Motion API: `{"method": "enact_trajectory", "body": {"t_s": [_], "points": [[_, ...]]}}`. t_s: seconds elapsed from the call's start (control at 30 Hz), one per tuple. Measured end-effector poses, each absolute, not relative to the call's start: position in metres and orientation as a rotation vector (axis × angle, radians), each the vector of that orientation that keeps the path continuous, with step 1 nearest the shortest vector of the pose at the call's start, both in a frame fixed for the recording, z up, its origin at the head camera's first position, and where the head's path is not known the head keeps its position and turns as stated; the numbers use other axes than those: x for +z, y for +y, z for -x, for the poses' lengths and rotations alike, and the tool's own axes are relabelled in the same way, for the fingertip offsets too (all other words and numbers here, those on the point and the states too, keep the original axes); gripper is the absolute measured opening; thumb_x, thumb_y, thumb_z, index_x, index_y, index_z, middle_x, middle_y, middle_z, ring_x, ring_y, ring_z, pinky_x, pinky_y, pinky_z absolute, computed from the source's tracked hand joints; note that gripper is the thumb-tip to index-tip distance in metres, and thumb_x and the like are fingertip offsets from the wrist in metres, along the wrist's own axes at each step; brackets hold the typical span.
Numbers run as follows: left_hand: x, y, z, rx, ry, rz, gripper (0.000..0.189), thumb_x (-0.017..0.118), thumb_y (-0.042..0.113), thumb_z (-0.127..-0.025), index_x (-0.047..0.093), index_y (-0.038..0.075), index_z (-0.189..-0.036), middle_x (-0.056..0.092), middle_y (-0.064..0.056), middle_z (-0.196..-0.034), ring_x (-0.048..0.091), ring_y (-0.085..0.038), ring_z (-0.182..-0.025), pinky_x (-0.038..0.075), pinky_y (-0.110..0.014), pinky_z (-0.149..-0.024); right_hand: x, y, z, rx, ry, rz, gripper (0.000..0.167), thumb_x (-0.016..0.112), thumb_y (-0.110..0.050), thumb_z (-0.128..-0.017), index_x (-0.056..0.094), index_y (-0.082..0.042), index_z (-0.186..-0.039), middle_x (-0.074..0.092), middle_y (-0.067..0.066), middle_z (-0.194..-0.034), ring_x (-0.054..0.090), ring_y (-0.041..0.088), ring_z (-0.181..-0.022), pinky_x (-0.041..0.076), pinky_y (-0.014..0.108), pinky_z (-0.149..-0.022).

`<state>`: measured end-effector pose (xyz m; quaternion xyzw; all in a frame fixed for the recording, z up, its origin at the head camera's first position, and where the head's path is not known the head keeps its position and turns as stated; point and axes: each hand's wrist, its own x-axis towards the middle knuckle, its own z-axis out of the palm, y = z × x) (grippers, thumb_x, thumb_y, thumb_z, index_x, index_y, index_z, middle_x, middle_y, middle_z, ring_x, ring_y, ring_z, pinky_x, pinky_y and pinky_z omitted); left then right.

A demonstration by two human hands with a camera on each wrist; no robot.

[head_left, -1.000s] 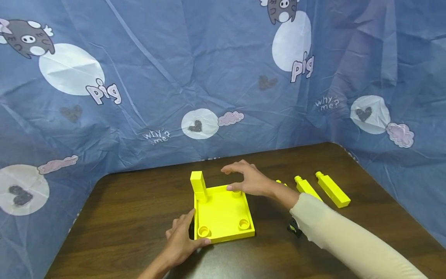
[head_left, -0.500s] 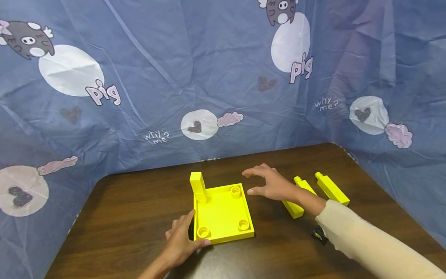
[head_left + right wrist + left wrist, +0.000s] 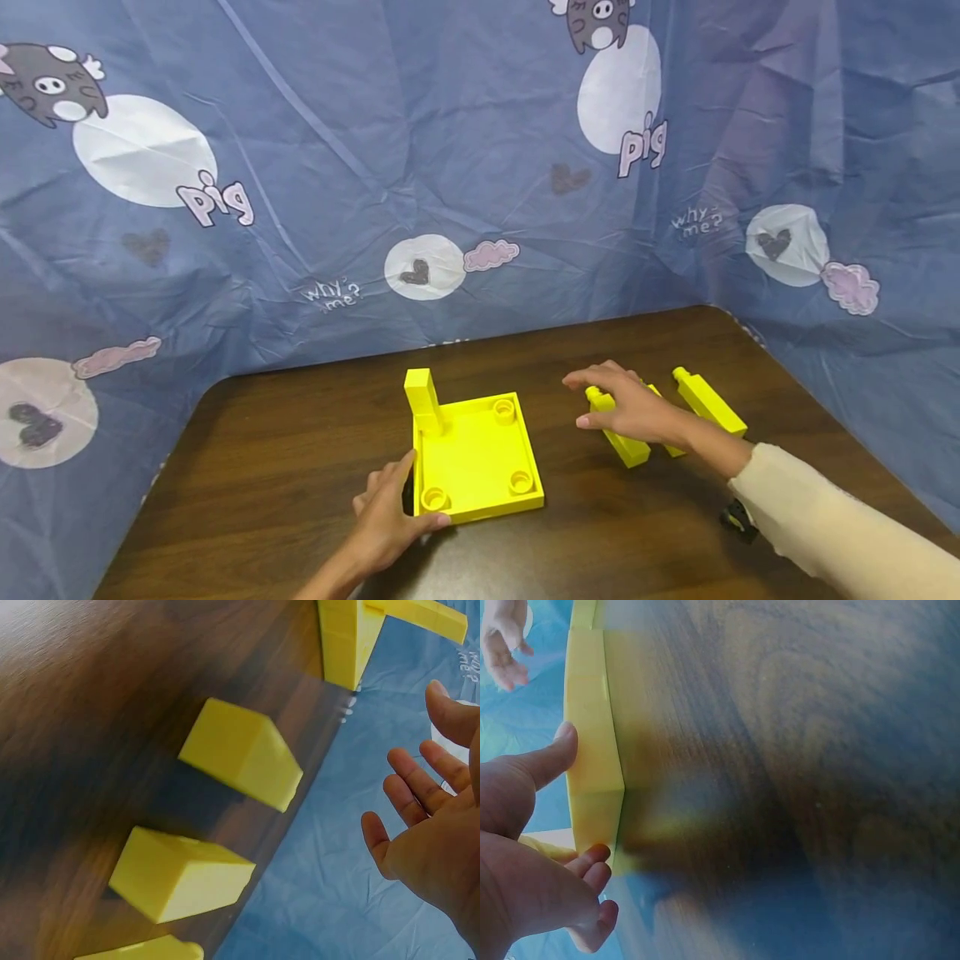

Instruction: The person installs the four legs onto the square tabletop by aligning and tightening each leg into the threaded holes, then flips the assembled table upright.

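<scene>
A yellow square tray-like base (image 3: 480, 458) lies on the table, with round sockets in three corners. In its far left corner a yellow square post (image 3: 423, 400) stands upright. My left hand (image 3: 384, 510) grips the near left corner, thumb along the front edge and fingers at the left side; the left wrist view shows the thumb (image 3: 555, 757) on the edge. Above the loose posts hovers my right hand (image 3: 626, 404), fingers spread apart and holding nothing. Under it lies the nearest loose post (image 3: 628, 448), partly covered. Another post (image 3: 184, 877) is mostly hidden by the hand in the head view.
The rightmost loose post (image 3: 708, 402) lies farther right, its threaded-looking end pointing away. A dark wooden table (image 3: 285, 442) bears everything. Behind it hangs a blue printed cloth (image 3: 465, 167). A small black object (image 3: 738, 521) shows beneath the right sleeve.
My right hand has moved right, away from the base's far right corner, to over the loose posts. The left hand has stayed on the near left corner.
</scene>
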<state>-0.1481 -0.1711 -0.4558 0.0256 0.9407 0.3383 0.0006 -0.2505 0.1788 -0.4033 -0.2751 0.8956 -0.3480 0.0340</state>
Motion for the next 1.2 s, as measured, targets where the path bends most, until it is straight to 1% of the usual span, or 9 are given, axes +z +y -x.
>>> {"method": "enact_trajectory", "body": {"t_s": [0.17,0.33,0.5,0.63,0.77,0.93,1.03,1.13,1.2], "points": [[-0.455,-0.171,0.149,1.063,2.947,-0.069,0.100,0.087,0.038,-0.064,0.040,0.003,-0.145,0.053,-0.014,-0.131,0.042,-0.028,-0.114,0.024,-0.052,-0.086,-0.406,0.188,0.247,-0.975,2.802,0.865,0.055,0.076,-0.019,-0.082,0.056,-0.017,-0.134,0.058,0.000,-0.129,0.044,0.024,-0.119,0.027,0.053,-0.096],[-0.454,-0.170,0.150,1.054,2.961,-0.094,0.099,0.088,0.038,-0.064,0.040,0.002,-0.144,0.054,-0.014,-0.129,0.043,-0.029,-0.113,0.024,-0.052,-0.084,-0.407,0.200,0.241,-0.928,2.849,0.944,0.058,0.079,-0.011,-0.079,0.058,-0.021,-0.132,0.060,-0.002,-0.129,0.046,0.022,-0.118,0.027,0.049,-0.090],[-0.454,-0.170,0.150,1.048,2.960,-0.106,0.099,0.087,0.039,-0.064,0.040,0.002,-0.144,0.055,-0.014,-0.129,0.043,-0.029,-0.114,0.025,-0.052,-0.084,-0.409,0.213,0.235,-0.875,2.902,1.014,0.053,0.074,0.000,-0.080,0.061,-0.016,-0.128,0.060,0.001,-0.128,0.047,0.024,-0.116,0.028,0.045,-0.084],[-0.454,-0.170,0.150,1.040,2.939,-0.090,0.100,0.087,0.039,-0.064,0.039,0.003,-0.144,0.054,-0.014,-0.130,0.043,-0.029,-0.114,0.025,-0.053,-0.085,-0.413,0.221,0.232,-0.718,2.985,1.108,0.053,0.073,0.005,-0.079,0.062,-0.013,-0.127,0.060,0.004,-0.127,0.049,0.026,-0.114,0.032,0.044,-0.082],[-0.454,-0.171,0.150,1.043,2.936,-0.085,0.100,0.087,0.039,-0.064,0.039,0.004,-0.145,0.054,-0.013,-0.130,0.043,-0.029,-0.114,0.024,-0.053,-0.085,-0.418,0.228,0.232,-0.512,3.051,1.219,0.061,0.071,0.013,-0.075,0.060,-0.012,-0.130,0.058,0.006,-0.130,0.049,0.026,-0.115,0.035,0.045,-0.081],[-0.454,-0.171,0.148,1.035,2.934,-0.067,0.100,0.087,0.040,-0.064,0.039,0.004,-0.145,0.054,-0.013,-0.129,0.042,-0.028,-0.113,0.024,-0.053,-0.086,-0.423,0.236,0.232,-0.311,3.049,1.331,0.076,0.064,0.021,-0.072,0.053,-0.015,-0.138,0.050,0.006,-0.140,0.044,0.026,-0.122,0.036,0.050,-0.085],[-0.453,-0.171,0.147,1.031,2.936,-0.061,0.100,0.087,0.040,-0.064,0.039,0.004,-0.145,0.054,-0.012,-0.128,0.042,-0.028,-0.113,0.024,-0.054,-0.087,-0.424,0.239,0.230,-0.241,3.028,1.384,0.088,0.062,0.025,-0.066,0.050,-0.018,-0.141,0.046,0.005,-0.145,0.042,0.030,-0.126,0.036,0.055,-0.086],[-0.453,-0.172,0.148,1.034,2.939,-0.068,0.100,0.087,0.040,-0.064,0.040,0.004,-0.145,0.054,-0.012,-0.128,0.042,-0.028,-0.114,0.024,-0.054,-0.087,-0.424,0.238,0.227,-0.150,3.005,1.394,0.098,0.062,0.029,-0.060,0.049,-0.023,-0.142,0.043,0.004,-0.148,0.040,0.031,-0.128,0.035,0.056,-0.088],[-0.452,-0.172,0.148,1.029,2.936,-0.066,0.100,0.087,0.040,-0.064,0.039,0.004,-0.145,0.054,-0.012,-0.129,0.042,-0.028,-0.114,0.024,-0.054,-0.087,-0.424,0.237,0.225,-0.096,2.987,1.400,0.100,0.063,0.029,-0.059,0.050,-0.025,-0.142,0.042,0.003,-0.148,0.040,0.031,-0.129,0.034,0.057,-0.089]]}}
